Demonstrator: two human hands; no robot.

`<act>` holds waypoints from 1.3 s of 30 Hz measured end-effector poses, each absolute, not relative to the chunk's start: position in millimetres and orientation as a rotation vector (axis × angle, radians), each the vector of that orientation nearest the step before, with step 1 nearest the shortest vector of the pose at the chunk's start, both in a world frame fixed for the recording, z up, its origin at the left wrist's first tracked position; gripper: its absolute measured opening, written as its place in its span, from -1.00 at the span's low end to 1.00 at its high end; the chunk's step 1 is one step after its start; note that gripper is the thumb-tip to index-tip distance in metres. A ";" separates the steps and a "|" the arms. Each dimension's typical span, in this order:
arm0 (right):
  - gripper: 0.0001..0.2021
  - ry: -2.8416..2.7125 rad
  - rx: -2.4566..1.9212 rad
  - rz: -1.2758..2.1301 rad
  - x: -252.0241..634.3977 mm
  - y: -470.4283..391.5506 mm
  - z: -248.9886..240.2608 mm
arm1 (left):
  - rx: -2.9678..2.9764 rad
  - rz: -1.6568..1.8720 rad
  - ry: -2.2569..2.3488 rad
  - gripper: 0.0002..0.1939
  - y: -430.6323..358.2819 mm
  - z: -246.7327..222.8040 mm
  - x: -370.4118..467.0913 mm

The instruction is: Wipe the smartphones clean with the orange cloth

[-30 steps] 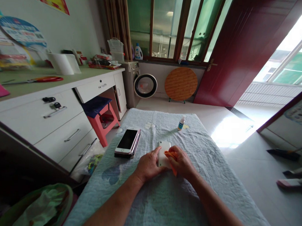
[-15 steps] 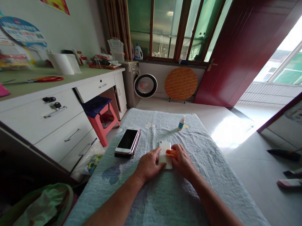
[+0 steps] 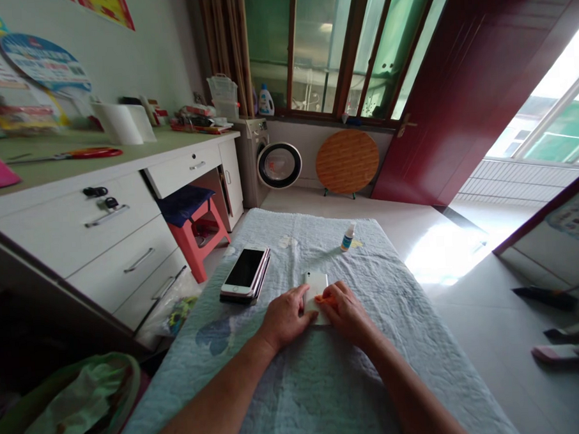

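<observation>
A white phone (image 3: pixel 316 281) lies back side up on the cloth-covered table (image 3: pixel 297 396), its camera at the top left corner. My left hand (image 3: pixel 287 316) grips its left edge with thumb and fingers. Bunched under the fingers of my right hand (image 3: pixel 344 310) is an orange cloth (image 3: pixel 326 300), pressed on the phone's back toward its right side. To the left sits a stack of phones (image 3: pixel 245 270), the top one white with a dark screen facing up. A small spray bottle (image 3: pixel 348 237) with a blue label stands upright beyond my right hand.
Left of the table are a white desk (image 3: pixel 122 231), a pink stool (image 3: pixel 198 230) with a dark seat, and a green-rimmed bin (image 3: pixel 128 377) holding crumpled paper. A washing machine (image 3: pixel 252 148) with its door open and a round wooden board (image 3: pixel 347 160) stand at the back.
My right hand has shifted slightly left and toward me with the orange cloth, further over the phone's back. My left hand and the phone have stayed in place.
</observation>
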State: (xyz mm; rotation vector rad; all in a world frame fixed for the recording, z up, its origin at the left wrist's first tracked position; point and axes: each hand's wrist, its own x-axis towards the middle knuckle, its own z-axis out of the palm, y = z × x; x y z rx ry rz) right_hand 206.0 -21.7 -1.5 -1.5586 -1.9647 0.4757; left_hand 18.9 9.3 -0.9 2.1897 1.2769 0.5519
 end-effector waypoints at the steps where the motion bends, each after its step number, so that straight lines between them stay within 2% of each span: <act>1: -0.91 -1.971 -1.562 0.480 206.0 -21.8 -1.1 | 2.190 0.551 1.278 -0.42 9.0 -0.5 18.8; 10: -0.95 -2.019 -1.560 0.412 204.8 -22.5 -0.3 | 2.180 0.530 1.295 -0.45 7.8 2.8 19.2; 21: -0.83 -2.066 -1.450 0.572 207.3 -26.2 11.5 | 2.188 0.518 1.290 -0.48 7.1 5.3 19.3; 33: -0.81 -1.873 -1.597 0.333 207.0 -6.2 -4.2 | 2.123 0.445 1.207 -0.25 5.8 12.7 17.7; 39: -0.80 -1.999 -1.541 0.341 194.9 -8.0 3.1 | 2.176 0.489 1.197 -0.26 6.7 9.2 16.7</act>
